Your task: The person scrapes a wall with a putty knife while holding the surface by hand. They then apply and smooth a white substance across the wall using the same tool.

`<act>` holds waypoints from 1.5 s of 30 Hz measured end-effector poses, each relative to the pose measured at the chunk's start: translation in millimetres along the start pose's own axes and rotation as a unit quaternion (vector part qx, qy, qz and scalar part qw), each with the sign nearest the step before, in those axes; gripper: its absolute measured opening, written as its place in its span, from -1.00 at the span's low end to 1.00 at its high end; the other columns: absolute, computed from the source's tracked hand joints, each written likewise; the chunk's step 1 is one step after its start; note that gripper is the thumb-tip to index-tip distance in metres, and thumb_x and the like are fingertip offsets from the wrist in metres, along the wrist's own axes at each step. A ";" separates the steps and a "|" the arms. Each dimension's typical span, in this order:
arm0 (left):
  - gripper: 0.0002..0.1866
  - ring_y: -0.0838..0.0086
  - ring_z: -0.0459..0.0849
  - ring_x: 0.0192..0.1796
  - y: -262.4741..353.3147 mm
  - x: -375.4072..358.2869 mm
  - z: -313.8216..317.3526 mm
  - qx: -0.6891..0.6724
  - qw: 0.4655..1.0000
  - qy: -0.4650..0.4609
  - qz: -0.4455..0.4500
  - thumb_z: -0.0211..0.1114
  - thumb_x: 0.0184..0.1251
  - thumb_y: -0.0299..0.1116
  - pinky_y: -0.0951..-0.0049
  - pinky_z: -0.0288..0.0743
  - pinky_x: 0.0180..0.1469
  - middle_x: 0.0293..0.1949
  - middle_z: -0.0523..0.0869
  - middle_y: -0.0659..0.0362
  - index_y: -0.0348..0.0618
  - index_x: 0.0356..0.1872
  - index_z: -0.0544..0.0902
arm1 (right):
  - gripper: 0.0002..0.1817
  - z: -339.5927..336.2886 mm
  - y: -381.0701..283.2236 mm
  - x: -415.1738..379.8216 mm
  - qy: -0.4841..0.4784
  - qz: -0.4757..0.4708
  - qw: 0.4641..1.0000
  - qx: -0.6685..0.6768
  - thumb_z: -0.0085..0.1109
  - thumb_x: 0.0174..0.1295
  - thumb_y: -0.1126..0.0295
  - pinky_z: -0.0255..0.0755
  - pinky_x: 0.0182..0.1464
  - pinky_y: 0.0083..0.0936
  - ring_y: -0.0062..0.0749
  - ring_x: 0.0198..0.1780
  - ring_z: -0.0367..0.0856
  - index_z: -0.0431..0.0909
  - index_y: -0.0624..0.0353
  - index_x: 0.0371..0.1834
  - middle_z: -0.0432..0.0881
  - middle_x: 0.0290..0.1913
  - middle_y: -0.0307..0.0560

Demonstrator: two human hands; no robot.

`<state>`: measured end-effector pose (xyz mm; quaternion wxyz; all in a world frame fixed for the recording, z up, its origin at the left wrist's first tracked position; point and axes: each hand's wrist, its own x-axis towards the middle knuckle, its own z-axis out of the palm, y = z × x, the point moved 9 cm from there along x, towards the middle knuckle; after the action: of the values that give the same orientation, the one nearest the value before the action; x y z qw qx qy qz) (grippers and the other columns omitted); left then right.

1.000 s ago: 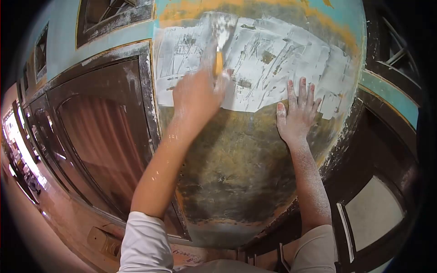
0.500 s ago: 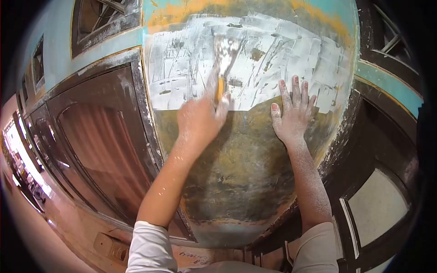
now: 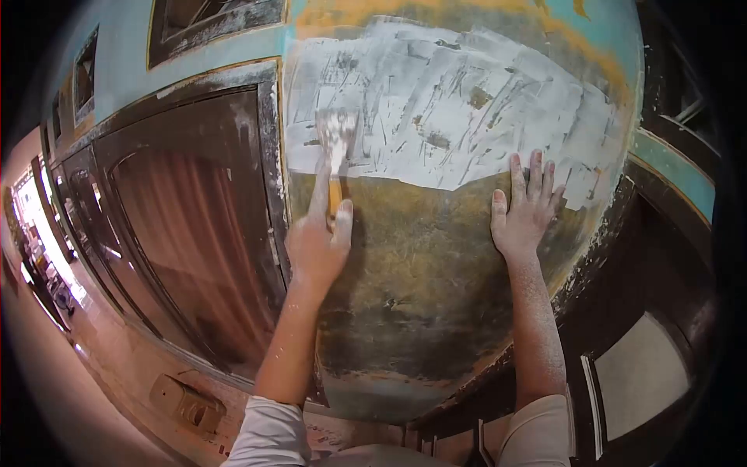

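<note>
My left hand [image 3: 317,241] is closed round the orange-yellow handle of a putty knife [image 3: 337,140], index finger stretched along it. The knife's wide metal blade, smeared with white, points up and lies against the left part of the white-coated wall patch [image 3: 405,101]. My right hand [image 3: 527,210] is flat with fingers spread, its fingertips on the lower right edge of the white coat and its palm over the bare, brownish wall [image 3: 412,265]. White dust covers both hands and the right forearm.
Left of the wall is a dark wooden door frame [image 3: 272,156] with a reddish curtain [image 3: 187,226] behind it. On the floor at lower left sits a brownish object [image 3: 187,405]. A dark door with a pale panel [image 3: 642,377] stands at the right.
My left hand has moved left and down with the putty knife, from the middle of the white patch to its left side. The view has shifted, and my right hand stays spread on the wall.
</note>
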<state>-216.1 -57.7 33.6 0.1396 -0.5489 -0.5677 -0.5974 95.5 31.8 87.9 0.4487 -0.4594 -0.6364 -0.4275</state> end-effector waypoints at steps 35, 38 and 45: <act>-0.40 -0.01 0.74 -0.31 23.4 96.8 -55.7 0.086 0.993 0.061 0.042 0.11 0.48 -0.12 0.15 0.54 -0.18 -0.40 0.73 -0.12 0.09 0.51 0.31 | -0.32 -31.1 -25.2 126.0 0.092 -0.035 0.992 -0.085 -0.06 0.45 -0.14 -0.23 0.59 0.24 -0.17 0.67 -0.15 0.01 -0.58 0.61 -0.02 0.66 -0.31; -0.38 -0.16 0.70 -0.31 27.9 105.0 -65.2 0.109 0.989 0.072 0.064 0.09 0.48 -0.06 -0.04 0.52 -0.17 -0.52 0.69 -0.14 0.16 0.53 0.29 | -0.32 -31.9 -25.2 124.6 0.102 -0.039 0.992 -0.065 -0.06 0.44 -0.14 -0.22 0.59 0.23 -0.17 0.67 -0.15 0.00 -0.58 0.61 -0.03 0.66 -0.31; -0.38 0.07 0.68 -0.47 -3.4 49.5 -40.5 0.089 0.995 -0.013 -0.052 0.10 0.47 -0.13 0.17 0.51 -0.27 -0.51 0.65 -0.13 0.06 0.52 0.31 | -0.36 -35.2 -27.5 123.3 0.099 -0.035 0.992 -0.077 -0.09 0.47 -0.07 -0.26 0.58 0.25 -0.14 0.66 -0.10 0.07 -0.49 0.61 0.00 0.66 -0.28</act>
<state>-256.6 -67.7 82.1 0.1495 -0.5113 -0.6483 -0.5439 53.6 17.1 211.2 0.4575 -0.4254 -0.5700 -0.5337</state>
